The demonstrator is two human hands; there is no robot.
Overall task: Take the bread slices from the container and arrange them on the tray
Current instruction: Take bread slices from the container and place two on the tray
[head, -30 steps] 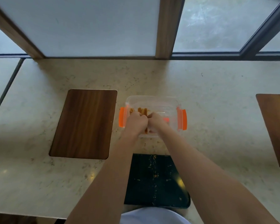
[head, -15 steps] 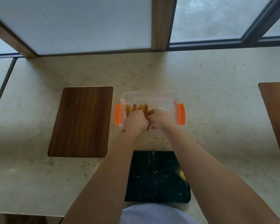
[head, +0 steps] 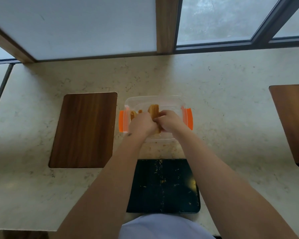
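A clear plastic container (head: 169, 100) with orange side clips stands on the counter straight ahead of me. Golden-brown bread slices (head: 154, 109) stand on edge inside it, more of them toward its left end. Both hands are inside the container. My left hand (head: 141, 124) and my right hand (head: 168, 121) meet at the middle, fingers closed on a bunch of slices that sticks up between them. The dark tray (head: 162, 187), dotted with crumbs, lies on the counter near my body, partly under my forearms, with no slice on it.
A dark wooden board (head: 84, 130) lies flat left of the container. Another wooden board (head: 293, 121) shows at the right edge. The pale stone counter (head: 231, 94) runs back to a window frame. Crumbs lie between container and tray.
The slices between my hands have risen higher in the container and show more. Both hands stay pressed together on them. The camera has tipped a little, shifting the scene up.
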